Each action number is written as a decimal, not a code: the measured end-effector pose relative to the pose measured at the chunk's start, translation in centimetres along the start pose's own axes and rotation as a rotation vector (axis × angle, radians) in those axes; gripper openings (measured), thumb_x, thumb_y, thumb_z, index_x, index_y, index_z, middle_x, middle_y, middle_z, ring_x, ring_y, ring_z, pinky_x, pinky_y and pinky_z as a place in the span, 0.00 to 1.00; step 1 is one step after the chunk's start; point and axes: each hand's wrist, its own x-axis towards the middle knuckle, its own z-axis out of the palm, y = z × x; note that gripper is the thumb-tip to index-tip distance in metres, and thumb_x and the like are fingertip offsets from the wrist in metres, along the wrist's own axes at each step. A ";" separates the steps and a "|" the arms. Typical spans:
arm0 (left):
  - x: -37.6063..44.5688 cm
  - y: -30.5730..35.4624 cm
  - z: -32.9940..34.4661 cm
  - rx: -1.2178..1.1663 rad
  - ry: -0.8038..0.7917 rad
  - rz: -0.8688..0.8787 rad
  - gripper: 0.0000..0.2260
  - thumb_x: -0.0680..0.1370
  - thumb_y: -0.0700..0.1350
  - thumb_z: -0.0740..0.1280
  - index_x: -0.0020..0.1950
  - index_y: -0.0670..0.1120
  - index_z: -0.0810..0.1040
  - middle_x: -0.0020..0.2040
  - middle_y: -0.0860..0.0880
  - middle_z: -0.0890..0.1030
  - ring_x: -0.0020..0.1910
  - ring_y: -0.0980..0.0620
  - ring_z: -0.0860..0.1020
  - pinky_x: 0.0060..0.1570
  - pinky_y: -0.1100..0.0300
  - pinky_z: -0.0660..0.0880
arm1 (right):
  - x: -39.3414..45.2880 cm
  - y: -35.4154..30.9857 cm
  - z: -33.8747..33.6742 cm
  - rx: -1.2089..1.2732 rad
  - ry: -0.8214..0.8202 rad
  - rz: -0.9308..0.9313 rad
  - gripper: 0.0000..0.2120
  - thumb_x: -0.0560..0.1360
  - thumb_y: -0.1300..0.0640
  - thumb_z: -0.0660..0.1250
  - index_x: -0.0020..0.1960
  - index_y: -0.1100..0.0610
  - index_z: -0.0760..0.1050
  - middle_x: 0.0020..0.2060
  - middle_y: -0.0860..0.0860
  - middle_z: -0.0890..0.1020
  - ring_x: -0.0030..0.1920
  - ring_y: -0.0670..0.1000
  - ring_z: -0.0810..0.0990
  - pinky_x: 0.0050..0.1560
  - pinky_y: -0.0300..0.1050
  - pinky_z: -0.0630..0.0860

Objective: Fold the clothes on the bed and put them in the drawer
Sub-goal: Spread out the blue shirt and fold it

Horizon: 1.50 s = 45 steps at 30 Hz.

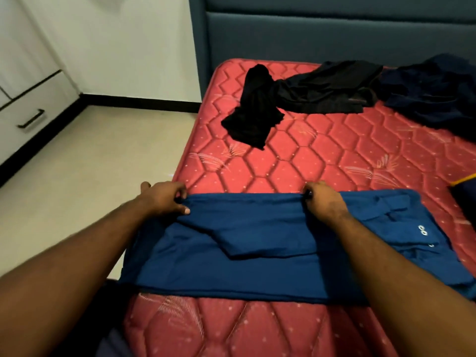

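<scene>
A blue shirt (257, 256) lies partly folded across the near part of the red quilted mattress (322, 155), its collar and white buttons at the right end. My left hand (164, 198) pinches the shirt's far edge at its left corner. My right hand (322, 202) pinches the same far edge near the middle. A sleeve is tucked over the shirt's centre. Farther up the bed lie a crumpled black garment (255, 112), another black garment (329, 86) and a dark navy garment (435, 94). A white drawer with a black handle (31, 119) is at the left wall.
A dark blue padded headboard (334, 37) stands behind the mattress. Beige floor (90, 163) runs between the bed's left side and the white cabinet. A dark item with a yellow edge (463, 184) pokes in at the right border.
</scene>
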 end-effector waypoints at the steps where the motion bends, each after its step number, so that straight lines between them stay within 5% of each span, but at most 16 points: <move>1: 0.2 0.0 -0.7 -0.025 0.046 0.020 0.14 0.68 0.58 0.75 0.45 0.54 0.74 0.47 0.56 0.76 0.54 0.53 0.76 0.50 0.53 0.56 | 0.2 0.0 -0.2 0.038 0.055 0.002 0.10 0.72 0.64 0.63 0.52 0.57 0.77 0.54 0.61 0.77 0.54 0.62 0.78 0.54 0.52 0.73; 6: 0.3 -0.9 -1.7 -0.214 0.138 0.057 0.10 0.72 0.54 0.73 0.46 0.54 0.73 0.47 0.55 0.78 0.53 0.53 0.76 0.54 0.55 0.58 | -1.8 -1.7 -0.3 0.074 0.136 -0.005 0.20 0.72 0.61 0.68 0.63 0.58 0.71 0.57 0.60 0.71 0.54 0.65 0.76 0.53 0.57 0.73; 9: 0.1 -1.8 -0.3 -0.229 0.088 0.003 0.15 0.73 0.59 0.70 0.55 0.55 0.75 0.51 0.55 0.78 0.56 0.53 0.75 0.61 0.51 0.58 | -6.7 -6.1 1.9 0.114 0.217 -0.256 0.10 0.73 0.52 0.69 0.49 0.58 0.75 0.45 0.56 0.75 0.46 0.61 0.77 0.46 0.54 0.74; 13: -0.6 -2.1 0.5 -0.177 0.073 -0.073 0.13 0.73 0.62 0.67 0.52 0.56 0.77 0.49 0.57 0.78 0.55 0.53 0.75 0.66 0.44 0.52 | -12.9 -12.3 5.7 -0.061 0.187 -0.457 0.20 0.65 0.34 0.66 0.37 0.51 0.72 0.34 0.49 0.75 0.36 0.54 0.75 0.36 0.49 0.73; 16: -1.4 -2.6 0.8 -0.147 0.209 -0.155 0.14 0.73 0.63 0.67 0.46 0.54 0.77 0.50 0.52 0.78 0.56 0.48 0.75 0.65 0.42 0.55 | -13.7 -13.3 6.4 -0.183 0.243 -0.417 0.16 0.63 0.45 0.75 0.36 0.52 0.71 0.33 0.50 0.74 0.34 0.56 0.75 0.33 0.49 0.70; 19: -2.8 -2.9 0.8 -0.228 0.485 -0.340 0.21 0.73 0.66 0.65 0.48 0.48 0.76 0.52 0.45 0.76 0.54 0.41 0.75 0.55 0.47 0.69 | -13.6 -13.0 6.3 -0.177 0.393 -0.437 0.08 0.66 0.56 0.70 0.34 0.53 0.71 0.31 0.51 0.73 0.31 0.57 0.74 0.31 0.49 0.68; 21: -3.5 -2.6 1.2 -0.405 0.390 -0.454 0.27 0.71 0.70 0.62 0.47 0.46 0.76 0.48 0.45 0.78 0.49 0.40 0.78 0.49 0.51 0.75 | -13.7 -13.1 6.2 -0.159 0.428 -0.471 0.04 0.66 0.58 0.66 0.35 0.54 0.71 0.31 0.51 0.73 0.31 0.57 0.73 0.30 0.49 0.67; 23: -3.6 -2.2 2.1 -0.504 0.258 -0.428 0.21 0.71 0.66 0.66 0.42 0.47 0.76 0.45 0.45 0.80 0.46 0.41 0.79 0.45 0.54 0.76 | -13.6 -13.3 6.1 -0.156 0.438 -0.500 0.02 0.66 0.59 0.62 0.35 0.54 0.71 0.32 0.51 0.73 0.30 0.56 0.73 0.29 0.49 0.68; 26: -2.9 -1.1 1.8 -0.626 0.406 -0.347 0.11 0.75 0.52 0.68 0.37 0.47 0.75 0.44 0.44 0.82 0.45 0.42 0.79 0.44 0.56 0.74 | -13.7 -13.5 5.5 -0.098 0.463 -0.483 0.02 0.65 0.60 0.62 0.35 0.55 0.71 0.33 0.52 0.74 0.31 0.57 0.73 0.29 0.50 0.69; 29: -2.4 -0.2 0.6 -0.707 0.578 -0.367 0.14 0.77 0.52 0.66 0.36 0.46 0.72 0.38 0.47 0.78 0.39 0.44 0.76 0.40 0.57 0.70 | -14.3 -13.5 5.6 -0.056 0.438 -0.458 0.03 0.66 0.58 0.60 0.35 0.55 0.72 0.34 0.51 0.74 0.33 0.56 0.72 0.31 0.50 0.69; 35: -0.9 -1.4 3.6 -0.965 0.527 -0.518 0.13 0.78 0.49 0.66 0.36 0.46 0.71 0.33 0.46 0.81 0.29 0.45 0.79 0.37 0.55 0.78 | -15.6 -13.2 7.8 -0.080 0.281 -0.433 0.10 0.63 0.57 0.71 0.34 0.53 0.69 0.32 0.50 0.73 0.31 0.55 0.74 0.28 0.48 0.70; 38: -1.0 -1.3 3.4 -1.289 0.552 -0.522 0.07 0.80 0.45 0.64 0.43 0.45 0.74 0.30 0.45 0.79 0.19 0.51 0.73 0.22 0.61 0.70 | -16.0 -12.8 7.9 0.002 0.258 -0.478 0.08 0.67 0.55 0.69 0.35 0.54 0.70 0.34 0.50 0.72 0.33 0.55 0.73 0.31 0.50 0.71; 40: -1.7 -1.0 2.9 -1.451 0.600 -0.539 0.06 0.80 0.44 0.63 0.56 0.45 0.74 0.33 0.45 0.79 0.22 0.50 0.75 0.22 0.61 0.71 | -15.9 -12.7 7.2 0.068 0.302 -0.498 0.07 0.70 0.52 0.64 0.37 0.54 0.72 0.36 0.50 0.73 0.35 0.54 0.73 0.34 0.50 0.71; 42: -2.9 -0.4 3.1 -1.263 0.760 -0.474 0.13 0.79 0.43 0.63 0.64 0.47 0.72 0.40 0.47 0.80 0.33 0.48 0.78 0.35 0.56 0.76 | -15.3 -12.8 6.5 0.148 0.364 -0.450 0.09 0.72 0.50 0.62 0.39 0.55 0.75 0.39 0.50 0.76 0.38 0.55 0.74 0.38 0.49 0.72; 45: -5.3 2.5 5.1 -0.654 0.926 0.153 0.13 0.78 0.43 0.63 0.62 0.45 0.77 0.53 0.48 0.82 0.51 0.47 0.78 0.56 0.53 0.73 | -13.6 -13.0 6.3 0.204 0.289 -0.324 0.15 0.74 0.45 0.59 0.50 0.52 0.79 0.53 0.50 0.79 0.53 0.55 0.77 0.51 0.51 0.74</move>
